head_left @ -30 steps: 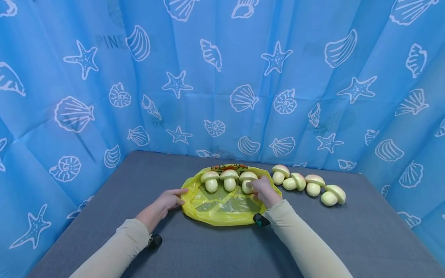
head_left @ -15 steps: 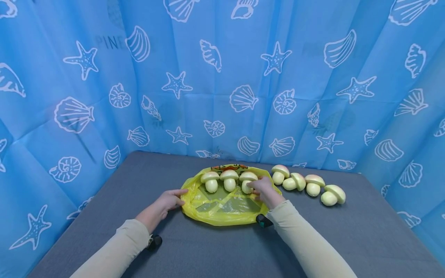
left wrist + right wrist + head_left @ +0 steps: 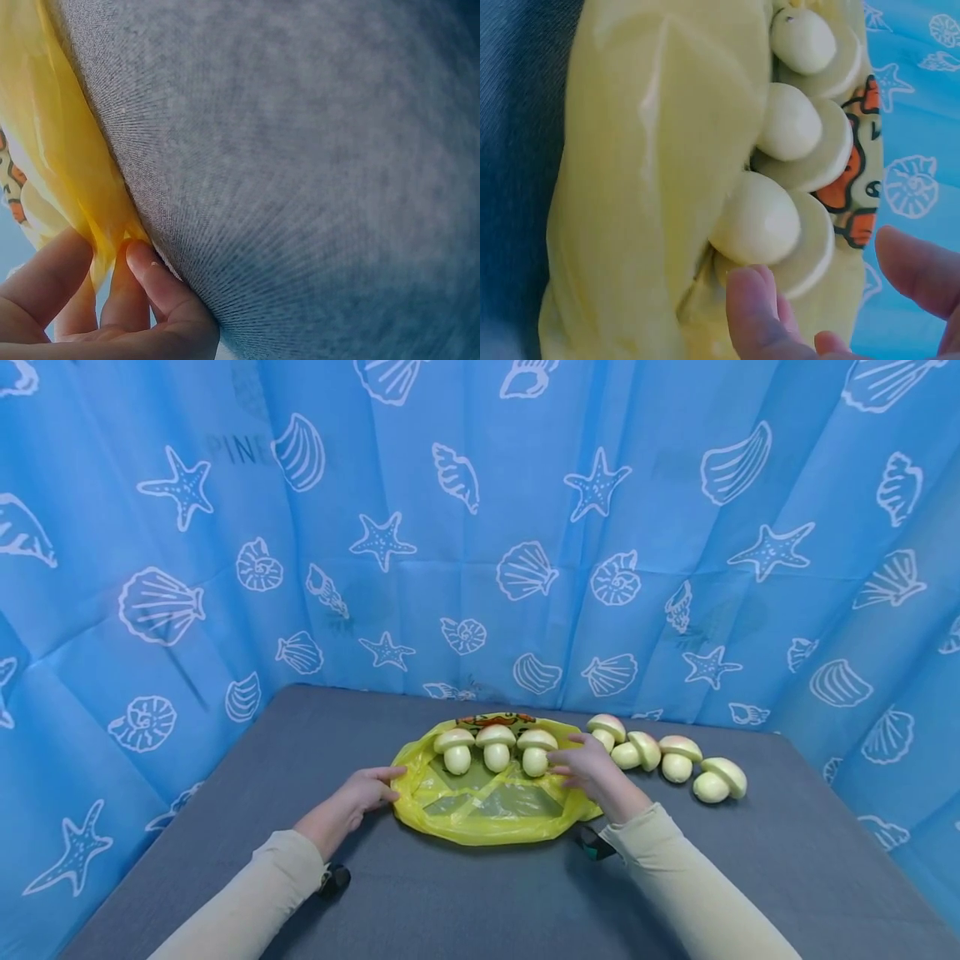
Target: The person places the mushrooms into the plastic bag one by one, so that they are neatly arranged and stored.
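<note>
A yellow plastic bag (image 3: 487, 837) lies spread open on the table. Inside, three pale toy mushrooms stand in a row; the rightmost mushroom (image 3: 536, 760) is nearest my right hand. My left hand (image 3: 362, 799) pinches the bag's left edge between thumb and fingers, as the left wrist view shows up close. Over the bag's right side is my right hand (image 3: 594, 770), its fingers spread and holding nothing. In the right wrist view its fingertips are close to the end mushroom (image 3: 761, 221); whether they touch it I cannot tell.
Several more mushrooms (image 3: 678, 758) sit in a line right of the bag, the nearest one partly behind my right hand. The grey table (image 3: 465, 902) extends around the bag. A blue curtain (image 3: 465, 535) with white shells hangs behind.
My right hand has let go of the rightmost mushroom in the bag and drawn back to the right. The mushroom stays in place. My left hand keeps its hold.
</note>
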A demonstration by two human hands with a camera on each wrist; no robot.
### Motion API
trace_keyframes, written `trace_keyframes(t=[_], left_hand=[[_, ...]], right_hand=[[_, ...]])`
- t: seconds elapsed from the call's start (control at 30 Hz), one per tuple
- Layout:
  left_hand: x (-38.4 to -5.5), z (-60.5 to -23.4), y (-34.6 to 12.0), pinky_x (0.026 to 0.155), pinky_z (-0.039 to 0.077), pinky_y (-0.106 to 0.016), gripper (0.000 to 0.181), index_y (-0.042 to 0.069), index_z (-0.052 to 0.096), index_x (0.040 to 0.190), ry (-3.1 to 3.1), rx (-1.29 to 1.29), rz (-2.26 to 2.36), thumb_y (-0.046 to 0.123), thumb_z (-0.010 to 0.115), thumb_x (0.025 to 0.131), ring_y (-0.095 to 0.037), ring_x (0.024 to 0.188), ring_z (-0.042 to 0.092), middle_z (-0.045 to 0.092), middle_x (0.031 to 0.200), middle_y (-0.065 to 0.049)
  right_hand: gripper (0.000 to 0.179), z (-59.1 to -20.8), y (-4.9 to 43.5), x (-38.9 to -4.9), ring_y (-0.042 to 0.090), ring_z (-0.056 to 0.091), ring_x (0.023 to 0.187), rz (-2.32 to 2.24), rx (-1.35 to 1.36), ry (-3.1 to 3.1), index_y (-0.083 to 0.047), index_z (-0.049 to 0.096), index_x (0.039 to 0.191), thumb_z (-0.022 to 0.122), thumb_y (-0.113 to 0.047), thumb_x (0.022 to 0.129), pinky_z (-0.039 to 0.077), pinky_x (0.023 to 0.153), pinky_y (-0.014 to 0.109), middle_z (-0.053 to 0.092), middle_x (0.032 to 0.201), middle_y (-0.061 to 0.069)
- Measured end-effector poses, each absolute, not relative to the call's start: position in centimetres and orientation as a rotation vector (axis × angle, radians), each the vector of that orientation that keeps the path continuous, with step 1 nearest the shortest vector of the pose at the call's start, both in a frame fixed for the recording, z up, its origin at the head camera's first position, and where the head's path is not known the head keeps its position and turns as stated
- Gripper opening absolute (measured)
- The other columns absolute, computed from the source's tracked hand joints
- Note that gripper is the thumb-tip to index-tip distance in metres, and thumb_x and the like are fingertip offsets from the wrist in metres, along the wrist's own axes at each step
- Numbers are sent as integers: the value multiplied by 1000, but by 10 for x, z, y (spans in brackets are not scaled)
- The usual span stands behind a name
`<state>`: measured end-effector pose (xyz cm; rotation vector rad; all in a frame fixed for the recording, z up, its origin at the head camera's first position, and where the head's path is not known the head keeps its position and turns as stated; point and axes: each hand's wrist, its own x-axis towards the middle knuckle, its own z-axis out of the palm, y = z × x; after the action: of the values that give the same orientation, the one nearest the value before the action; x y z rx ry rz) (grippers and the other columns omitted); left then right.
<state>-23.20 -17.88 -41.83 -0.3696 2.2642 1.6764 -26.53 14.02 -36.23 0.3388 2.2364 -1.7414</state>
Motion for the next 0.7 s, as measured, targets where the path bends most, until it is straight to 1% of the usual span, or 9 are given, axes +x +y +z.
trace_keyframes(t=[0.17,0.33,0.47,0.57,0.7], left_hand=[[-233,-418,-178,109,30,-54,51,5,49,142,2263,-374,1674,-7,53,93,-41,140,25,30,153,-23],[-233,-418,-179,109,30,-54,51,5,49,142,2259,-360,1674,-7,52,93,-41,140,25,29,153,-24],[-233,-419,-179,109,30,-54,51,4,49,142,2259,-363,1680,-7,52,93,-41,140,25,30,153,-23],[-233,-420,-179,109,30,-54,51,4,49,142,2260,-362,1682,-7,52,92,-41,140,26,31,152,-23],[-234,-420,-179,109,30,-54,51,4,48,142,2259,-363,1683,-8,52,92,-40,140,26,31,152,-23]], right_hand=[[69,-356,153,-259,45,43,128,-1724,290,2254,3,13,153,54,-4,97,43,100,52,26,147,33],[70,-349,162,-253,46,42,128,-1698,237,2301,4,11,153,53,-6,98,43,99,52,23,148,36],[71,-345,168,-248,46,42,129,-1703,213,2308,4,10,153,53,-7,98,44,98,51,27,146,36],[72,-344,173,-246,46,41,129,-1708,197,2303,4,8,153,53,-8,98,43,99,52,27,147,36],[73,-341,178,-243,47,39,131,-1722,177,2286,4,6,154,52,-8,98,40,102,55,24,148,36]])
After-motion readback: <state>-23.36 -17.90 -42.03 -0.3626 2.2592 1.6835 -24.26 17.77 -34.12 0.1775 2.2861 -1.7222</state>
